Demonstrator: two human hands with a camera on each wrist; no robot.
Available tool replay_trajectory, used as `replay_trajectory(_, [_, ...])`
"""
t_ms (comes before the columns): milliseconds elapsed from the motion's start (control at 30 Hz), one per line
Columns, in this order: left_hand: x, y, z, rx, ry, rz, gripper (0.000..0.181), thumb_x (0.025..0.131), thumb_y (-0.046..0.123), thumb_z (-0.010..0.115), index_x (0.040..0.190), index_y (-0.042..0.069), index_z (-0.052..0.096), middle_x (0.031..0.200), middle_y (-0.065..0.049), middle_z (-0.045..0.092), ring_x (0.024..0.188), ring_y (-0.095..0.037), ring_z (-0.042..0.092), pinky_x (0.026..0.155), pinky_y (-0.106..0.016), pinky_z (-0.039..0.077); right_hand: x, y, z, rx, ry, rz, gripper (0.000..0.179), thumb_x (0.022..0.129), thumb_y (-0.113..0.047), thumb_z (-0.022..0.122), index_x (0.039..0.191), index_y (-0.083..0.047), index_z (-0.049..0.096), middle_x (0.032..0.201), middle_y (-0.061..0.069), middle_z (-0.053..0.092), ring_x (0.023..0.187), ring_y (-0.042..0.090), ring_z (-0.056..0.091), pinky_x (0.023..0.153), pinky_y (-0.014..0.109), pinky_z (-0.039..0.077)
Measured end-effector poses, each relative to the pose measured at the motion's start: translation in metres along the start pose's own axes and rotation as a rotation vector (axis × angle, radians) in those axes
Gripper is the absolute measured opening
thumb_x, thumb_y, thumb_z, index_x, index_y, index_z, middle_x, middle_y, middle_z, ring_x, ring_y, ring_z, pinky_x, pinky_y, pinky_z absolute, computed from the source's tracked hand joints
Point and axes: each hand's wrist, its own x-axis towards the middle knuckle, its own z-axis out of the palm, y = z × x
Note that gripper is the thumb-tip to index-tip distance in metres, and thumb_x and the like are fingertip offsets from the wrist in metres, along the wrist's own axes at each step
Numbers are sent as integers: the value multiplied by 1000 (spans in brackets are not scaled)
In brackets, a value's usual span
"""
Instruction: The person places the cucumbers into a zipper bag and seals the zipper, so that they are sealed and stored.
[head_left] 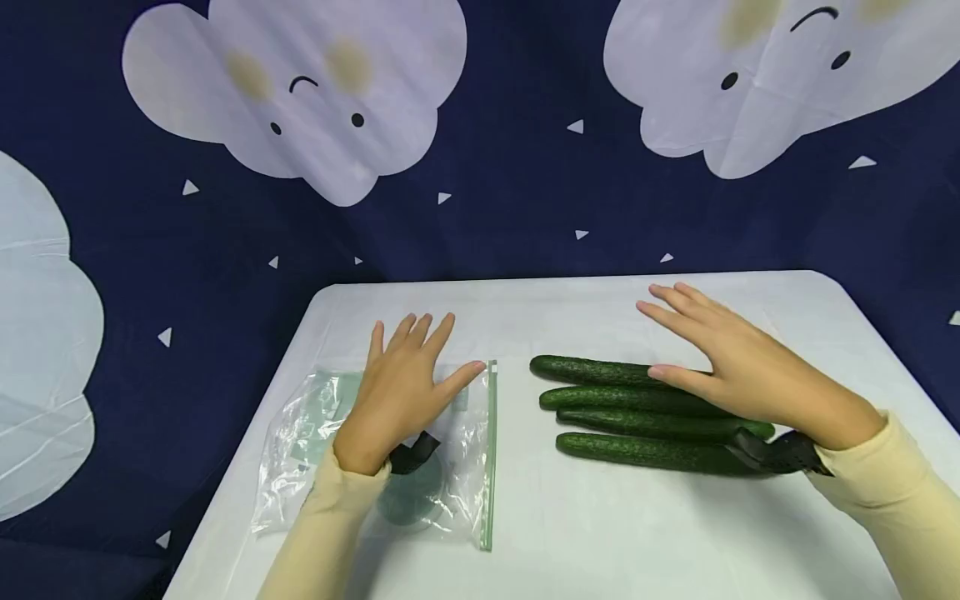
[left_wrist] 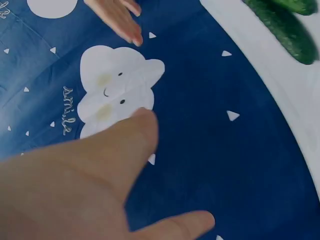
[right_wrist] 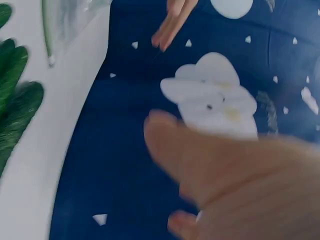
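In the head view my left hand (head_left: 401, 387) is above a clear zip bag (head_left: 468, 475) with a green strip along its right edge. Its fingers are spread and hold nothing. Over the right ends of several dark green cucumbers (head_left: 622, 447) is my right hand (head_left: 738, 362), fingers extended and thumb apart, also holding nothing. The cucumbers lie side by side, partly covered by that hand and wrist. Both wrist views show hands with nothing in them; cucumbers (left_wrist: 285, 30) appear at the upper right of the left wrist view and cucumbers (right_wrist: 20, 115) at the left of the right wrist view.
A white table (head_left: 570, 533) with rounded far corners carries the bag and cucumbers. Behind it hangs a dark blue cloth (head_left: 510, 208) printed with clouds and small triangles. Black straps (head_left: 780, 452) circle the wrists near the cream sleeves.
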Motion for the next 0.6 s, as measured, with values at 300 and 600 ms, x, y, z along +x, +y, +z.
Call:
replay_trajectory(300, [-44,-33,39,-211,164,163,60,96,50,65,144,14,61,134,-7,64,127,-28,56,110,-50,38,-55,38,24,76,197,-83,72,77,-16,89,143,-25,62,140,-1,62,132,-10,44,102,3,28])
replay_trajectory(600, [-75,-28,85,-422,72,271,55,91,48,72,136,17,68,94,8,65,82,-10,59,72,-29,52,-121,54,56,197,378,129,49,74,3,85,118,-18,78,110,-13,72,97,-13,58,87,4,37])
